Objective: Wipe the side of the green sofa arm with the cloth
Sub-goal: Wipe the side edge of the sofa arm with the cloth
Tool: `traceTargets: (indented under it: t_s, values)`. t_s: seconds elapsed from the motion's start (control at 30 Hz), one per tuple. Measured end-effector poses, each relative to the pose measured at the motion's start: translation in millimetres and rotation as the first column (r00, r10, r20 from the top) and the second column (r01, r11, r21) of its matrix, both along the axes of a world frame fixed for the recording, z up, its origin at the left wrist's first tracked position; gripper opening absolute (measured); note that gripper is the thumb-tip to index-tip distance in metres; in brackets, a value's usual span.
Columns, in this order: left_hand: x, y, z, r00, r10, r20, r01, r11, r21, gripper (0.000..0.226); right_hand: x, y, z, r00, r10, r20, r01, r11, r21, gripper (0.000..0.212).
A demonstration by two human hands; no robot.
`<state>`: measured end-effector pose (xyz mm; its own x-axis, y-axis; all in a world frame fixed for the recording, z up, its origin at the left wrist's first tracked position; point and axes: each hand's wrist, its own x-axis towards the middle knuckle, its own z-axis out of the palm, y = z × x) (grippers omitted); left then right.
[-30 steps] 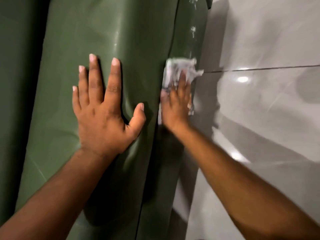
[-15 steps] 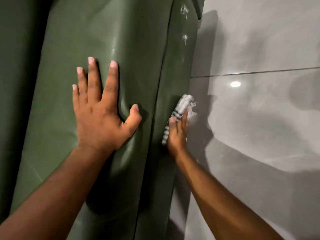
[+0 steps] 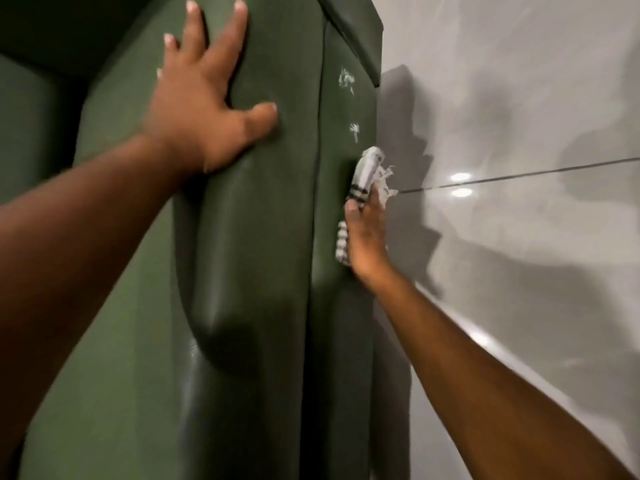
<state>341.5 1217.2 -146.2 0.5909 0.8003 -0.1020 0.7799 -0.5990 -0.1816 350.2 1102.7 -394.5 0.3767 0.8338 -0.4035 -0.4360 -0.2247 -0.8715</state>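
Note:
The green sofa arm (image 3: 256, 271) fills the left and middle of the view, its narrow side panel (image 3: 339, 341) facing the floor on the right. My right hand (image 3: 365, 237) presses a white cloth with dark stripes (image 3: 367, 168) flat against that side panel. Two whitish smears (image 3: 346, 79) mark the panel just above the cloth. My left hand (image 3: 204, 109) lies flat on the arm's broad padded top with its fingers spread, holding nothing.
Glossy grey floor tiles (image 3: 519, 271) with a dark grout line (image 3: 519, 174) run along the right of the sofa arm. Shadows of my arm and the sofa fall on them. A darker part of the sofa (image 3: 31, 126) sits at the far left.
The view has shifted, so my left hand now sits higher in the frame. My right hand went down the side panel with the cloth, then back up toward the smears.

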Motion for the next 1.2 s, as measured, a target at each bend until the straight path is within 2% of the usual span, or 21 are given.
traceTargets:
  t_s: [0.1,0.2,0.3,0.43,0.53,0.67,0.77,0.87,0.93,1.0,1.07,1.13,1.2]
  values:
    - [15.3,22.3,-9.5,0.999,-0.041,0.009,0.040,0.993,0.112,0.095,-30.0,-36.9,5.7,0.995,-0.077,-0.060,0.080,0.995,0.054,0.074]
    - [12.1,5.1,-23.9,0.999,-0.034,0.039,0.026,0.985,0.172,0.098,-23.9,-24.1,-2.4,0.995,-0.099,0.012,0.098,0.992,0.076,0.066]
    - [15.3,1.6,-30.8,0.997,-0.029,0.067,0.015,0.978,0.206,0.098,34.9,65.0,0.0,0.991,-0.126,-0.037,0.127,0.991,0.033,0.073]
    - [14.2,1.1,-38.0,0.996,-0.022,0.081,0.004,0.977,0.213,0.099,107.7,160.6,7.0,0.993,-0.103,0.053,0.104,0.994,-0.023,0.076]
    - [14.4,1.3,-37.5,0.996,-0.025,0.085,0.007,0.979,0.205,0.100,89.4,140.5,11.0,0.989,-0.126,0.073,0.127,0.992,-0.008,0.082]
    - [17.4,0.7,-36.8,0.996,-0.009,0.089,-0.009,0.979,0.202,0.101,21.8,43.5,9.6,0.997,-0.076,0.028,0.074,0.995,0.060,0.065]
    - [17.9,-1.6,-36.1,0.996,0.004,0.095,-0.020,0.984,0.177,0.099,-3.9,-1.8,2.6,0.996,-0.084,-0.004,0.084,0.993,0.081,0.069]
    - [19.7,-1.3,-37.3,0.997,0.004,0.081,-0.020,0.980,0.197,0.098,32.4,51.7,-15.4,0.996,-0.080,-0.034,0.079,0.997,-0.018,0.083]
    - [19.3,-1.9,-38.0,0.997,0.015,0.076,-0.030,0.977,0.211,0.095,68.4,108.0,-19.0,0.996,-0.084,-0.023,0.082,0.993,-0.080,0.081]
    - [19.5,-1.3,-40.6,0.998,0.015,0.064,-0.028,0.975,0.219,0.092,105.0,155.7,-12.5,0.994,-0.096,0.050,0.100,0.992,-0.075,0.070]
    - [19.0,0.1,-42.3,0.999,0.016,0.041,-0.025,0.972,0.235,0.090,122.2,184.0,1.7,0.976,-0.075,0.203,0.078,0.997,-0.009,0.063]
    - [18.3,1.2,-42.7,0.999,0.015,0.031,-0.022,0.968,0.252,0.089,120.3,182.3,23.6,0.943,-0.057,0.329,0.049,0.998,0.030,0.061]
    - [18.4,1.1,-43.0,1.000,0.013,0.019,-0.018,0.966,0.258,0.088,99.8,152.8,33.1,0.924,-0.069,0.376,0.050,0.997,0.062,0.062]
